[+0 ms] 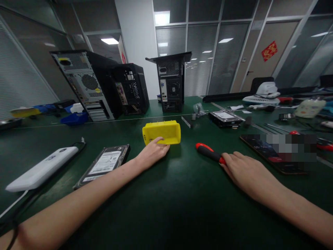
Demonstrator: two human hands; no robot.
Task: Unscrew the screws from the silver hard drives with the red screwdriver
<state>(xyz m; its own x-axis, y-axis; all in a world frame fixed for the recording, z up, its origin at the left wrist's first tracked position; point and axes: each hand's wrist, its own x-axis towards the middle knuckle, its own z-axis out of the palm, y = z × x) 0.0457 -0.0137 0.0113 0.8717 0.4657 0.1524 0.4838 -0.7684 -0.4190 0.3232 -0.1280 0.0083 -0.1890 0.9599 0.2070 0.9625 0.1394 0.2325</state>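
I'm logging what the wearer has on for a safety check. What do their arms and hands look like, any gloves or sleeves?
Both are bare: the left hand and right hand wear no gloves, and no rings or watch show. Both forearms are uncovered as far as the picture's edge, with no sleeve in view. A dark cord crosses the left arm near the bottom left corner.

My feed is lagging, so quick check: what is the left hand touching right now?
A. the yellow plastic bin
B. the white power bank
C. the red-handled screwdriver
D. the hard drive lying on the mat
A: the left hand rests its fingers against the front wall of the yellow plastic bin, while the right hand lies on the red-handled screwdriver.
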